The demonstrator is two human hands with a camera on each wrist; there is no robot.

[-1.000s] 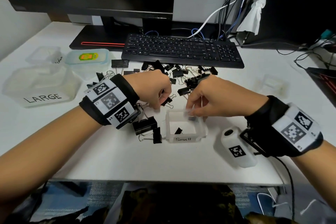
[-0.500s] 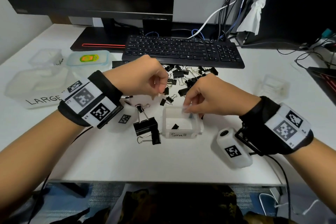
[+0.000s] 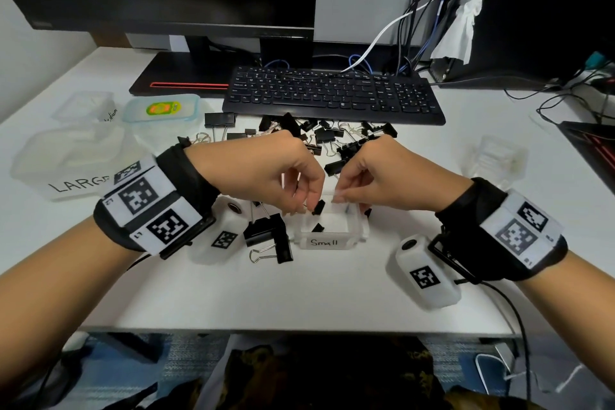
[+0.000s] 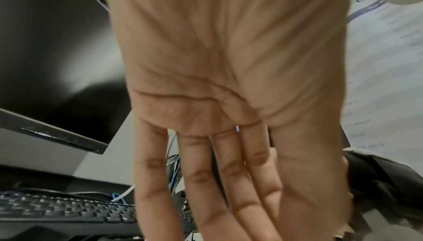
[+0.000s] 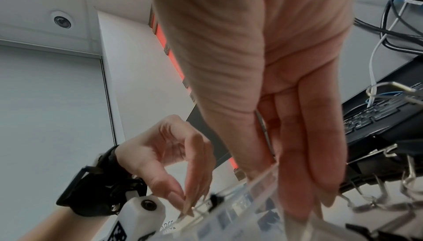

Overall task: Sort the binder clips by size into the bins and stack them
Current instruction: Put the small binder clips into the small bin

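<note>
The left hand pinches a small binder clip between thumb and fingertips, holding it right at the left rim of the bin marked "Small", which stands near the front edge of the desk, about midway along it. The right hand pinches the bin's far right rim and looks to be steadying it. The move to come turns on one relation: the clip hangs just above and just left of the bin's opening, its body tilted with the upper end toward the bin, so a short shift to the right and down should drop it in. The left hand is plainly the nearer one for that.

One small clip already lies on the bin's floor at the left side (so the sorting seems barely started). The pile of unsorted clips lies behind both hands, between them and the keyboard. Two bigger clips sit just left of the bin, touching or nearly touching its wall, under the left wrist; they could be nudged. The bin marked "LARGE" stands near the left edge of the desk, well apart. The right hand's fingers crowd the opening somewhat, which narrows the gap for the drop.
</note>
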